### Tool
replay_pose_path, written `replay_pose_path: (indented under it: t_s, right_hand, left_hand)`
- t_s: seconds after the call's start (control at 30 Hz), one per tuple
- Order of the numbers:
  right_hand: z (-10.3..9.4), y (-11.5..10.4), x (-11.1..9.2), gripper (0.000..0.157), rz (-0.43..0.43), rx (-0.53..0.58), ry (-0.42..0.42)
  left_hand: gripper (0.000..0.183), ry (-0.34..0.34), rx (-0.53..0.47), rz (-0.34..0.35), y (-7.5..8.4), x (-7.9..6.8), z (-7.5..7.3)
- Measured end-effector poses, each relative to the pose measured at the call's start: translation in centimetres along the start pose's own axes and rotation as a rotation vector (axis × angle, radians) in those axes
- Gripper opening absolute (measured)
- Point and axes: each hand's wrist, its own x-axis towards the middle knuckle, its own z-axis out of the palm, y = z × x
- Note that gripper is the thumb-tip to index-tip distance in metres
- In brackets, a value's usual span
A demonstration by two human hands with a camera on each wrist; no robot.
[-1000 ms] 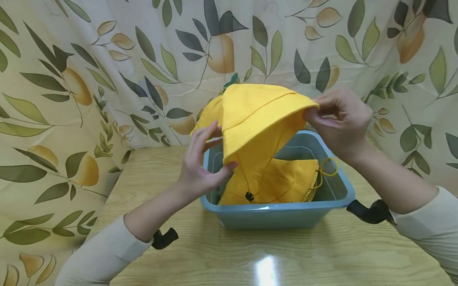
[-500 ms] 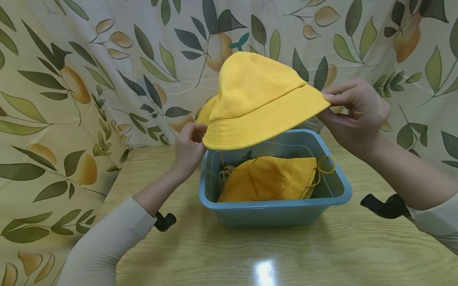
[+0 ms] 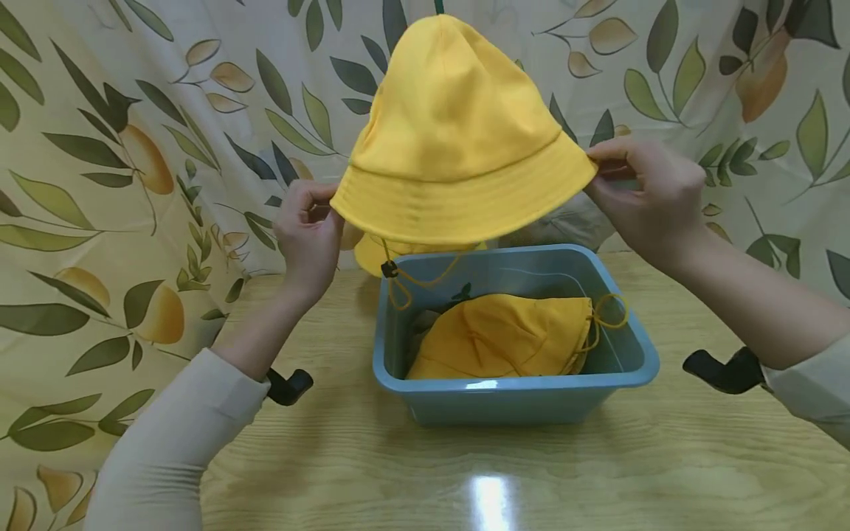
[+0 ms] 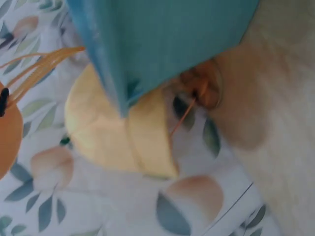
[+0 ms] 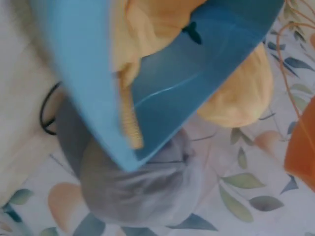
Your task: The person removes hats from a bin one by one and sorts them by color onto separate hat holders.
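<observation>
A yellow bucket hat (image 3: 458, 125) is held up, crown on top, above a blue plastic bin (image 3: 498, 402). My left hand (image 3: 308, 240) pinches its brim at the left; my right hand (image 3: 654, 195) pinches the brim at the right. A chin cord with a black toggle (image 3: 389, 268) dangles under the brim. Only an edge of this hat's orange-looking brim (image 5: 302, 147) enters the right wrist view, and neither wrist view shows the hands. Inside the bin lies a second yellow hat (image 3: 505, 335), folded flat, its cord loop over the right side.
Behind the bin sits another yellow hat (image 4: 118, 128), mostly hidden in the head view. Beside it, at the bin's back right, is a grey hat (image 5: 142, 191). A leaf-patterned curtain (image 3: 219, 147) backs the wooden table (image 3: 332, 457).
Both hands have raised the hat and turned its crown upright. The left hand has shifted left along the brim, from spread fingers to a pinch. The bin has stayed put.
</observation>
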Motion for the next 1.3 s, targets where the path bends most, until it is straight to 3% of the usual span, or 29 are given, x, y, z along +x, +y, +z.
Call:
replay_pose_path:
  t_s: [0.17,0.33,0.5,0.7,0.83,1.0,1.3]
  right_hand:
    - [1.3,-0.5,2.1,0.012,0.048,0.046,0.001]
    - [3.2,-1.2,4.5,0.012,0.064,0.110,0.022]
    - [5.8,-1.4,6.1,0.014,0.045,0.112,-0.016]
    - [8.9,0.0,5.7,0.015,0.033,0.090,-0.072]
    - [10.9,1.5,4.7,0.015,0.103,0.035,-0.146]
    - [12.4,2.8,3.0,0.014,0.239,0.006,-0.247]
    - [13.5,4.9,0.5,0.009,0.304,-0.033,-0.425]
  left_hand:
    - [0.005,0.053,-0.004,0.076,1.1,3.4,-1.1]
    - [0.004,0.112,0.012,0.047,1.7,6.2,-2.3]
    - [0.003,0.146,0.081,0.025,0.8,7.3,-3.5]
    - [0.009,0.115,0.260,0.025,-1.3,7.3,-4.3]
    - [0.010,0.069,0.348,0.008,-3.3,6.5,-4.4]
    - [0.010,-0.006,0.412,0.014,-5.9,5.0,-3.5]
    - [0.011,-0.118,0.451,0.006,-9.8,2.9,-1.5]
